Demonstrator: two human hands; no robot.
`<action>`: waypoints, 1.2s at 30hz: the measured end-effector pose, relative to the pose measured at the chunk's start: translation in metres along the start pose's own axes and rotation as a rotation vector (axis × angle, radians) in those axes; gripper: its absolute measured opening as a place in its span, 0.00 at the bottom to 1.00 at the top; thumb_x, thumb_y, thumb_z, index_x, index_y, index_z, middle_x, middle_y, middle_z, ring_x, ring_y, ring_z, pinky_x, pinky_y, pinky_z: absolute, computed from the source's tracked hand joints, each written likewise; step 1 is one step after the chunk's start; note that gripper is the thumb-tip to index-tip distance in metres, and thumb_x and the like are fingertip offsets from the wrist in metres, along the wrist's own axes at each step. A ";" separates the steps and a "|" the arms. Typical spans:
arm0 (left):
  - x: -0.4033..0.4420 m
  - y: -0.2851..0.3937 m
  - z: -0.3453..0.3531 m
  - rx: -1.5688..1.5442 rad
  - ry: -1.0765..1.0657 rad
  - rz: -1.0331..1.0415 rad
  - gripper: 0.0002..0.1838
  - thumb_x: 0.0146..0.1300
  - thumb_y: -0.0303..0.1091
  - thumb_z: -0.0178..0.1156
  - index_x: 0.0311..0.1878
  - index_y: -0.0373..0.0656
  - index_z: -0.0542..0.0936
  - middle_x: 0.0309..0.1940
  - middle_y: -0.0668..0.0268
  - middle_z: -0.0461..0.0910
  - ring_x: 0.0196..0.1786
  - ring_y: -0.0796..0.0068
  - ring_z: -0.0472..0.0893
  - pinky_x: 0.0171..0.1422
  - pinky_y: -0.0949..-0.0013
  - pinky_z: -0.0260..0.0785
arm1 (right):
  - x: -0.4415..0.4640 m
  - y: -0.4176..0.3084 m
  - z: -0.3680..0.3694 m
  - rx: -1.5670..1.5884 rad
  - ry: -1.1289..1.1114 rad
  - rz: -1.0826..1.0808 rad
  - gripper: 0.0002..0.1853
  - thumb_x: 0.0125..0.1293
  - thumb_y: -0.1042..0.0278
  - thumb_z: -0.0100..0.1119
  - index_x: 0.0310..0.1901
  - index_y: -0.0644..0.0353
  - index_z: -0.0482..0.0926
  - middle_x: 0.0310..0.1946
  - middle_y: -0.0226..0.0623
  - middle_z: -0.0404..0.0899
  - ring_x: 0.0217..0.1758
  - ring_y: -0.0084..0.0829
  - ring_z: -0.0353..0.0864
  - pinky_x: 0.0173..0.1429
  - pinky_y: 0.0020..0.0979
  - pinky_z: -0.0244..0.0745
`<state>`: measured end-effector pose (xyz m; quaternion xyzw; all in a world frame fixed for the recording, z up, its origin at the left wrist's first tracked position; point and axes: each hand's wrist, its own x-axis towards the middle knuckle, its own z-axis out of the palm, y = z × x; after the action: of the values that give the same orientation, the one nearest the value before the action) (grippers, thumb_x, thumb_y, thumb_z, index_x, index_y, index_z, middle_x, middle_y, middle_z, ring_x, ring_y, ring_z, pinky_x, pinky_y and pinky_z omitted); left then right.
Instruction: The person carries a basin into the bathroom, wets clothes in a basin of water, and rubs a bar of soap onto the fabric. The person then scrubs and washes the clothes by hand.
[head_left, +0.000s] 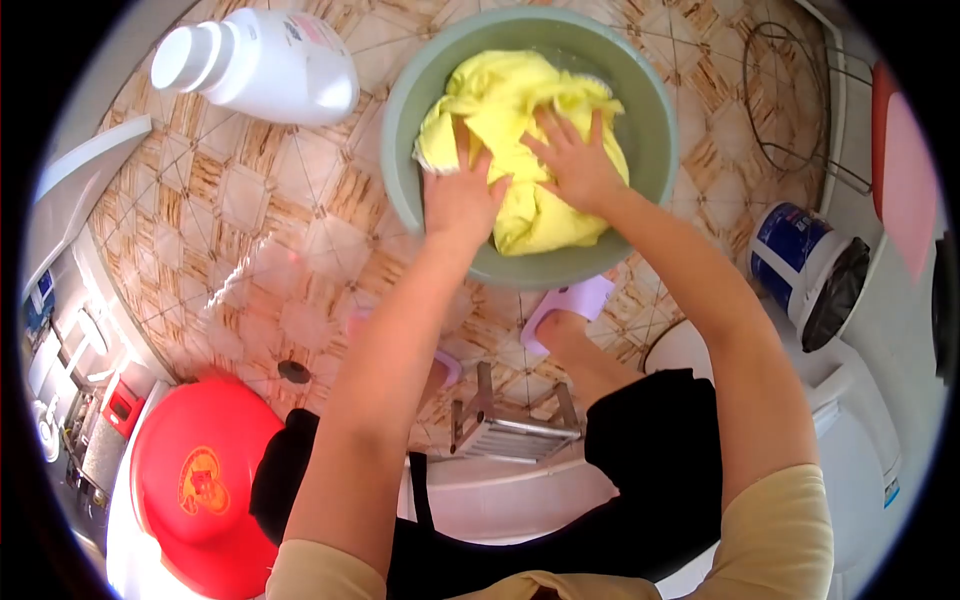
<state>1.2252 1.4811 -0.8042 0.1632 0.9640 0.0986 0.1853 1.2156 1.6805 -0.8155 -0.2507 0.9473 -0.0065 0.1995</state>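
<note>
A bunched yellow cloth (510, 110) lies in a round grey-green basin (395, 130) on the tiled floor. A little water shows along the basin's upper inside edge. My left hand (462, 200) presses on the cloth's lower left part, fingers spread. On its right side rests my right hand (578, 170), also with fingers apart, palm down on the fabric. Neither hand is closed around the cloth.
At upper left stands a large white bottle (270, 65). A red basin (205, 480) is at lower left, near a small floor drain (293, 372). To the right are a bucket-like bin (800, 260) with a black liner and a wire loop (785, 95). A metal step stool (515, 435) stands between my legs.
</note>
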 end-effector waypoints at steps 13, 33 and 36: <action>0.007 0.016 0.029 -0.082 0.047 -0.121 0.36 0.62 0.49 0.53 0.69 0.42 0.57 0.70 0.53 0.52 0.72 0.53 0.50 0.75 0.51 0.38 | 0.005 0.009 -0.010 0.146 -0.291 -0.067 0.35 0.63 0.52 0.52 0.70 0.43 0.52 0.70 0.44 0.51 0.72 0.43 0.55 0.71 0.50 0.49; -0.080 0.064 0.005 -0.059 -0.513 -0.237 0.42 0.66 0.59 0.37 0.72 0.35 0.46 0.63 0.43 0.65 0.64 0.54 0.68 0.69 0.59 0.53 | -0.116 -0.022 -0.007 0.110 -0.021 0.100 0.25 0.62 0.57 0.48 0.62 0.49 0.68 0.63 0.44 0.65 0.69 0.43 0.59 0.73 0.52 0.40; -0.089 0.071 0.017 -0.008 -0.388 -0.225 0.42 0.65 0.59 0.38 0.70 0.32 0.51 0.57 0.45 0.71 0.58 0.55 0.73 0.66 0.60 0.57 | -0.097 -0.021 -0.009 0.549 0.204 0.143 0.27 0.62 0.58 0.50 0.64 0.50 0.65 0.67 0.44 0.60 0.71 0.44 0.56 0.72 0.56 0.41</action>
<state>1.3296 1.5178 -0.7729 0.0700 0.9219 0.0477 0.3780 1.2989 1.7078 -0.7681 -0.1179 0.9405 -0.2735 0.1633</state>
